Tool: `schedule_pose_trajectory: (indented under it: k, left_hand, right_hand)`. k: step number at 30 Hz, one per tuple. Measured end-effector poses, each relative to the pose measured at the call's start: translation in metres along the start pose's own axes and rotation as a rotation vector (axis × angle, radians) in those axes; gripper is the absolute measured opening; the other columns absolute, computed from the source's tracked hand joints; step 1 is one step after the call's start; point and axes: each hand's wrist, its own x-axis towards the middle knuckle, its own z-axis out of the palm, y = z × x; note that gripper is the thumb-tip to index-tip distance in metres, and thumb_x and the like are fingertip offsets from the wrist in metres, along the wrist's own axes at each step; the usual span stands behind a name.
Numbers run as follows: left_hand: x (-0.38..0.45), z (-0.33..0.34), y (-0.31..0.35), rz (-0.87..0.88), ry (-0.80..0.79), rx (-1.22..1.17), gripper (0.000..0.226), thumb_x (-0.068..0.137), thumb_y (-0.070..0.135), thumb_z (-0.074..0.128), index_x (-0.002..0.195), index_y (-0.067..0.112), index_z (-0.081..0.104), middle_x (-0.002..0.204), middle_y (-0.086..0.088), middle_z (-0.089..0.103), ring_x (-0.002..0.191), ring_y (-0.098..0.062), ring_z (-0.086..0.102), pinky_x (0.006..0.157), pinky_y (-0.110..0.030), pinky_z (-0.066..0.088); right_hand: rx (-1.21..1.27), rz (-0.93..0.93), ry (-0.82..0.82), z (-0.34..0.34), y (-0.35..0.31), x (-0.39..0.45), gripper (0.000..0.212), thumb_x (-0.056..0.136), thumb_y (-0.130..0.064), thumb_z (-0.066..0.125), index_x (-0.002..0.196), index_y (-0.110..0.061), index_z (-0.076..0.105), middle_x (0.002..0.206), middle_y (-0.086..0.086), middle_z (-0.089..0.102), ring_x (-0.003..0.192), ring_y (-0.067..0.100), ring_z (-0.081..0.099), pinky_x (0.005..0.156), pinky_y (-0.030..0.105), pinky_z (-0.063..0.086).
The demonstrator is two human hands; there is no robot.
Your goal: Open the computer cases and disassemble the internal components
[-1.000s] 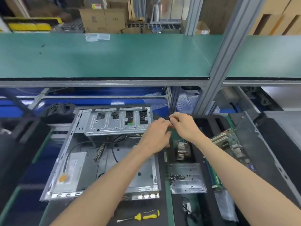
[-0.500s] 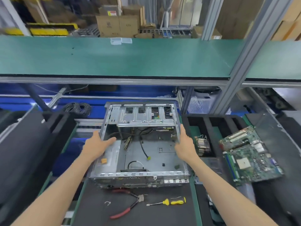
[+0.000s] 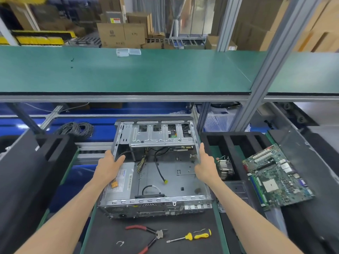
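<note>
Black bench mat [image 3: 110,235] under green shelf [image 3: 128,74]; cardboard boxes [image 3: 121,33] behind.

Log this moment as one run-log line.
left hand: grips case left wall | right hand: flat on right wall | computer case: open, motherboard out | pliers, screwdriver: idle

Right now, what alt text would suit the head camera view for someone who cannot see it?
A person's left hand and right hand hold the side walls of an opened computer case. Red-handled pliers and a yellow screwdriver lie in front; a removed motherboard lies right.
</note>
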Motion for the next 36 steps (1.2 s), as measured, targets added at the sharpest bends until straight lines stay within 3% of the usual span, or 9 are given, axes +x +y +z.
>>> schedule_pose_trajectory:
  k: [6, 12, 16, 21, 30, 36]
  left_hand:
    - [0.008, 0.002, 0.004, -0.001, 0.005, 0.021, 0.049, 0.100, 0.047, 0.052, 0.124, 0.006, 0.041, 0.111, -0.018, 0.061, 0.092, -0.032, 0.059, 0.073, -0.042, 0.047]
    - [0.005, 0.003, 0.006, 0.005, 0.025, 0.022, 0.048, 0.100, 0.047, 0.052, 0.123, 0.006, 0.041, 0.110, -0.019, 0.062, 0.091, -0.033, 0.060, 0.073, -0.042, 0.048]
    - [0.000, 0.003, 0.009, -0.001, 0.045, 0.053, 0.050, 0.100, 0.049, 0.049, 0.125, 0.005, 0.041, 0.111, -0.020, 0.062, 0.091, -0.033, 0.059, 0.074, -0.042, 0.046]
    - [-0.008, 0.004, 0.010, 0.009, 0.090, 0.069, 0.055, 0.101, 0.052, 0.045, 0.133, 0.007, 0.040, 0.114, -0.020, 0.063, 0.101, -0.039, 0.060, 0.086, -0.047, 0.049]
    - [-0.012, 0.011, 0.005, 0.006, 0.142, 0.147, 0.053, 0.103, 0.050, 0.038, 0.129, 0.004, 0.041, 0.116, -0.029, 0.061, 0.102, -0.048, 0.058, 0.080, -0.047, 0.041]
    - [-0.012, 0.012, 0.006, 0.013, 0.152, 0.160, 0.052, 0.104, 0.051, 0.036, 0.127, 0.004, 0.041, 0.113, -0.029, 0.061, 0.095, -0.043, 0.057, 0.076, -0.045, 0.039]
  right_hand:
    - [-0.032, 0.011, 0.019, 0.002, 0.000, 0.011, 0.092, 0.092, 0.009, 0.047, 0.160, -0.016, -0.010, 0.078, 0.003, 0.051, 0.066, 0.017, 0.051, 0.057, 0.033, 0.046]
    - [-0.043, -0.011, 0.017, 0.003, 0.002, 0.010, 0.091, 0.094, 0.006, 0.047, 0.160, -0.016, -0.012, 0.088, 0.000, 0.048, 0.069, 0.009, 0.042, 0.050, 0.022, 0.030]
    - [-0.060, -0.033, 0.018, 0.003, 0.005, 0.011, 0.090, 0.095, 0.003, 0.047, 0.160, -0.015, -0.012, 0.092, 0.001, 0.049, 0.071, 0.011, 0.041, 0.054, 0.026, 0.029]
    - [-0.060, -0.031, 0.012, 0.005, 0.009, 0.012, 0.093, 0.096, 0.000, 0.050, 0.159, -0.017, -0.016, 0.109, 0.008, 0.052, 0.074, 0.015, 0.042, 0.059, 0.029, 0.030]
    - [-0.075, -0.061, 0.017, 0.007, 0.013, 0.013, 0.091, 0.097, -0.002, 0.050, 0.159, -0.015, -0.016, 0.124, 0.015, 0.054, 0.088, 0.023, 0.052, 0.069, 0.033, 0.037]
    - [-0.029, -0.060, -0.019, 0.004, 0.012, 0.015, 0.088, 0.100, -0.006, 0.047, 0.159, -0.015, -0.017, 0.120, 0.013, 0.055, 0.078, 0.015, 0.047, 0.064, 0.027, 0.035]
